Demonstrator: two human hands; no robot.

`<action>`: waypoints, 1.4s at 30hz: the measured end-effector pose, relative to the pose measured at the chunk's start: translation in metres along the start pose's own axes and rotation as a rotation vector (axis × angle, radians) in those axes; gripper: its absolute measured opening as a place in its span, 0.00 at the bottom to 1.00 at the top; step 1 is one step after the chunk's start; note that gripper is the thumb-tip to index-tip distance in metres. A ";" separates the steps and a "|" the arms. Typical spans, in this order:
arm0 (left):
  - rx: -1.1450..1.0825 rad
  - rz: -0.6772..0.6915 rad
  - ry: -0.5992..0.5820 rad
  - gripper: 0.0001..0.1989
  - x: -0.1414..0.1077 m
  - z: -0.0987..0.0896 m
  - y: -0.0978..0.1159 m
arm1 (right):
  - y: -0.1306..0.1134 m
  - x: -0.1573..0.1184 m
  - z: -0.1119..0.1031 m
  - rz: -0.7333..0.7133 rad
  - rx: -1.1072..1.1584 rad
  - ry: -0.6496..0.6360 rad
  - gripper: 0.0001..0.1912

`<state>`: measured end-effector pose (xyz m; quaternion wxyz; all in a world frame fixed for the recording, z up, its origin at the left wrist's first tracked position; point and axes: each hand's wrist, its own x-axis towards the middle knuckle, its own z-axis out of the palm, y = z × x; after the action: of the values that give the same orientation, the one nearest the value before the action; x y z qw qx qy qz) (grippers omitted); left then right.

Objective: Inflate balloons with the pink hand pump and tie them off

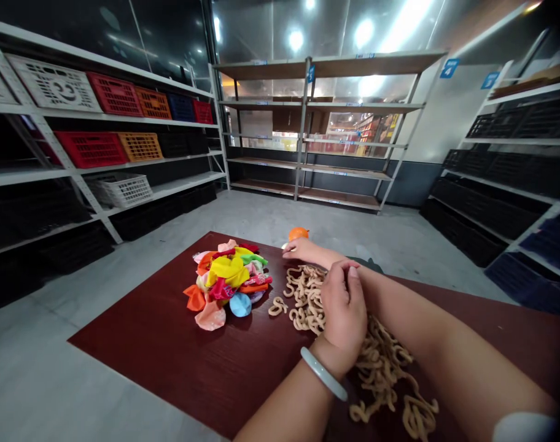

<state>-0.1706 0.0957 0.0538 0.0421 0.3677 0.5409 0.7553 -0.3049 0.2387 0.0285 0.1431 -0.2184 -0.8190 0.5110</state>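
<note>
My left hand (345,307), wearing a pale bangle (323,373), is closed above a heap of tan, curled cord-like pieces (306,293). Its fingers are bent together beside my right forearm; whatever they hold is hidden. Stretched out past the heap, my right hand (301,250) has its fingers pinched together near the table's far edge. A small pale bit shows by its fingertips, too small to name. Just behind it is a round orange thing (299,233). On the left lies a pile of limp, bright-coloured pieces (228,271), cloth or deflated balloons, I cannot tell which.
The dark red tabletop (169,331) has its corner and edges towards the grey floor (100,307). Shelves with red crates (92,149), orange crates and white crates (54,83) line the left. A metal rack (303,123) stands behind, black crates (496,172) to the right.
</note>
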 end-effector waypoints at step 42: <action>-1.026 -0.883 -0.232 0.08 0.000 0.023 -0.006 | -0.001 -0.257 -0.127 -0.416 -0.660 0.354 0.17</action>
<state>-0.1587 0.1156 0.0519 0.5723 0.1249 0.2058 0.7839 -0.0254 0.2069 0.0823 0.3039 -0.1670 -0.9280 0.1365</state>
